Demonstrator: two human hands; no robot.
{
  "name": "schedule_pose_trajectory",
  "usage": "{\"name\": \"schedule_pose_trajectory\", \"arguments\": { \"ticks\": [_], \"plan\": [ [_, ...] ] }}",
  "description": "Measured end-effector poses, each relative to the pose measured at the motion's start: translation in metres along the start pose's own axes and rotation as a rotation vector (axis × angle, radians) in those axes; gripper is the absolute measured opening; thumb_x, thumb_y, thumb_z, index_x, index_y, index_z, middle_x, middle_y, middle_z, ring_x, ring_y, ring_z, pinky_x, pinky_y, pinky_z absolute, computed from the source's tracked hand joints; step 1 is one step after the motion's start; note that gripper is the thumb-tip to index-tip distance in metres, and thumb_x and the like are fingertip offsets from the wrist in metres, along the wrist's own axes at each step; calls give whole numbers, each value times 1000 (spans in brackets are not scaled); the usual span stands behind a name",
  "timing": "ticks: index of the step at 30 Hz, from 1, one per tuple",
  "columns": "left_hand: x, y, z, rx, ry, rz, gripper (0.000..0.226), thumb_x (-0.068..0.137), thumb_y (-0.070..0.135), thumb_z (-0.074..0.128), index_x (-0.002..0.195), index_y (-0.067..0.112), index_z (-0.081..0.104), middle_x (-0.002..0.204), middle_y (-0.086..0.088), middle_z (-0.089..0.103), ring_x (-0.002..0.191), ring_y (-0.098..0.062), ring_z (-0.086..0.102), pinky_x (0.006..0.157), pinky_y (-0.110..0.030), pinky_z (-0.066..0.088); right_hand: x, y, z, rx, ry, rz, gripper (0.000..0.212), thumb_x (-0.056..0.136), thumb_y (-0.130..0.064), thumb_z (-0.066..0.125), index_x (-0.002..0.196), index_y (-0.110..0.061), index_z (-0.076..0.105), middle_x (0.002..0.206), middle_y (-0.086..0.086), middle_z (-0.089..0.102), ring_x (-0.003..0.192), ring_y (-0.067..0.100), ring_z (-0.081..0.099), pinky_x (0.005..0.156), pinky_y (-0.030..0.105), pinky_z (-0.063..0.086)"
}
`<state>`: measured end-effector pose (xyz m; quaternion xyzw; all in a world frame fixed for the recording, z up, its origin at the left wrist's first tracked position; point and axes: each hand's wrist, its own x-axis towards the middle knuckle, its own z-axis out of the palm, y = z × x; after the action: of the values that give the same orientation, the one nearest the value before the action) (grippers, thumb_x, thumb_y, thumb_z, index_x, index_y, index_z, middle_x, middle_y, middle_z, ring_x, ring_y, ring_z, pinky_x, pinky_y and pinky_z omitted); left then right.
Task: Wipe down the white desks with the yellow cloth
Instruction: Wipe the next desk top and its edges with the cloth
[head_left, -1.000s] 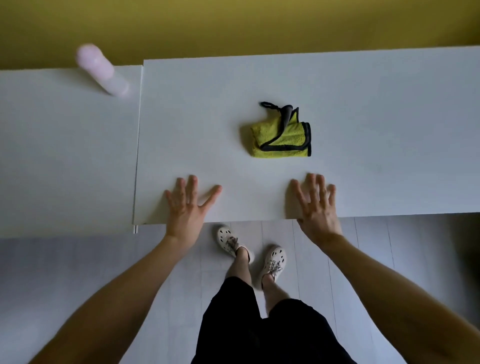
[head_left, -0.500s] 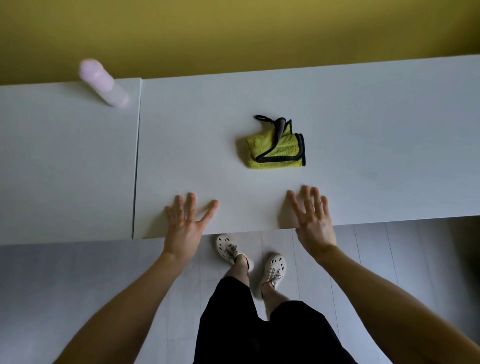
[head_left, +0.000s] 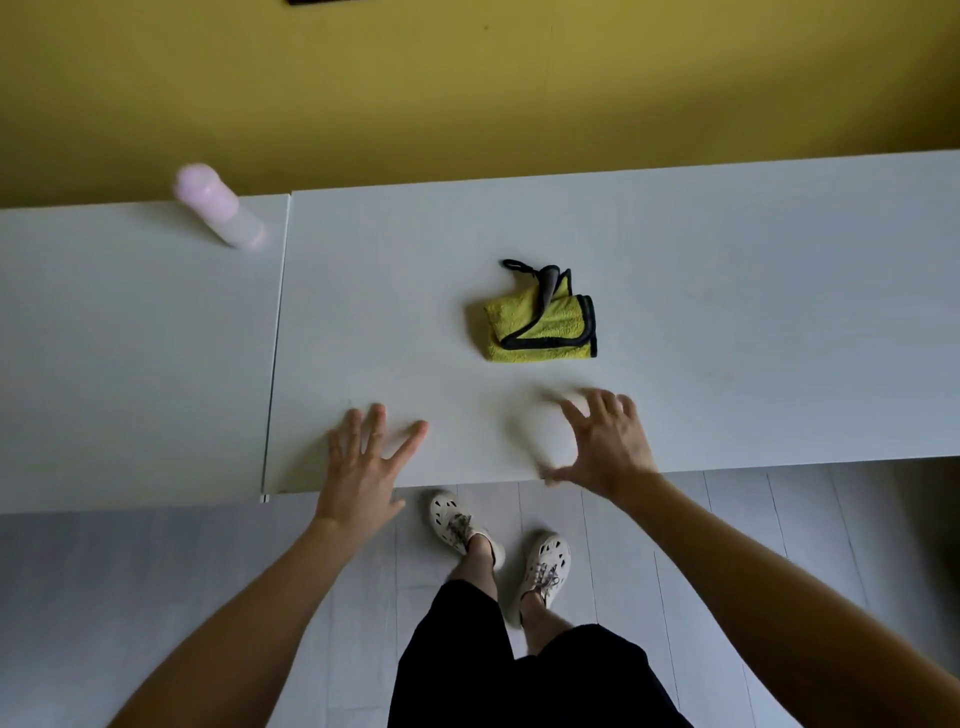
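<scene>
With the left hand (head_left: 363, 462) spread flat and the right hand (head_left: 602, 447) open-fingered at the counter's (head_left: 753, 312) near edge, the yellow cloth (head_left: 540, 325) lies ungrasped just beyond; a wide wipe could topple the far-left pink bottle (head_left: 218, 210).

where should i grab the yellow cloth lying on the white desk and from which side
Take the yellow cloth by its folded body, from above on the near side, where the right hand is closest. It lies flat in folded layers, so fingers over the top gather them all; the thin black loop at the far corner would likely let it dangle.
</scene>
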<state>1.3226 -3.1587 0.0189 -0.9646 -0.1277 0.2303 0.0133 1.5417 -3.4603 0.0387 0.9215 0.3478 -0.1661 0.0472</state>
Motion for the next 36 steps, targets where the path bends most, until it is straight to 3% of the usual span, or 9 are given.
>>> {"name": "schedule_pose_trajectory", "arguments": {
  "ticks": [3,5,8,11,14,21,27,32,36],
  "plan": [
    [-5,4,-12,-49,17,-22,116,79,85,65,173,46,11,180,-23,13,162,-56,15,122,-73,33,44,-17,-45,341,184,29,74,86,-82,68,117,-15,76,125,7,71,120,29,64,100,47,56],
    [-1,6,-22,-103,-10,-69,100,85,84,55,171,43,25,178,-20,21,161,-53,23,120,-66,40,83,-33,-66,317,264,-17,72,88,-62,80,140,-14,64,143,9,63,139,34,55,109,52,51],
    [5,6,-38,-275,-15,-112,71,96,55,66,160,31,49,175,-13,33,158,-43,34,114,-56,51,130,-46,-76,168,108,-29,100,82,-65,83,162,-22,40,163,5,48,157,31,37,125,58,33],
    [11,8,-50,-520,-20,-151,50,102,39,69,149,24,62,163,-3,54,150,-24,50,119,-38,46,150,-45,-68,100,157,-56,62,87,-50,87,137,-26,60,129,3,69,124,29,63,106,46,46],
    [9,19,-59,-862,-4,-197,44,95,43,75,136,29,71,139,8,73,132,-13,66,112,-32,52,143,-52,-81,242,230,17,26,90,-35,88,103,-22,70,100,5,68,92,31,61,80,37,43],
    [24,40,-108,-1723,-15,-235,58,90,32,91,142,20,67,134,1,77,123,-12,73,104,-34,59,50,-84,-109,724,120,26,49,68,-51,100,103,-23,79,96,-1,55,76,21,61,68,27,47],
    [14,36,-127,-1697,-178,-63,55,86,10,92,137,14,70,121,-6,81,115,-23,78,97,-38,65,23,-80,-120,842,-94,60,52,74,-41,100,117,-19,81,98,8,70,94,27,65,84,40,53],
    [8,22,-134,-1546,39,-187,27,88,-8,81,105,13,77,100,-5,83,95,-17,78,100,-46,64,21,-85,-136,891,-184,-23,55,77,-31,99,127,-24,78,103,-3,78,98,15,73,87,32,56],
    [-5,-3,-148,-1585,160,-289,15,85,8,71,94,19,76,87,-1,77,79,-21,74,82,-49,64,22,-69,-158,943,-182,-19,40,86,-8,83,122,-27,79,103,-5,77,80,5,72,69,19,53]
  ]
}}
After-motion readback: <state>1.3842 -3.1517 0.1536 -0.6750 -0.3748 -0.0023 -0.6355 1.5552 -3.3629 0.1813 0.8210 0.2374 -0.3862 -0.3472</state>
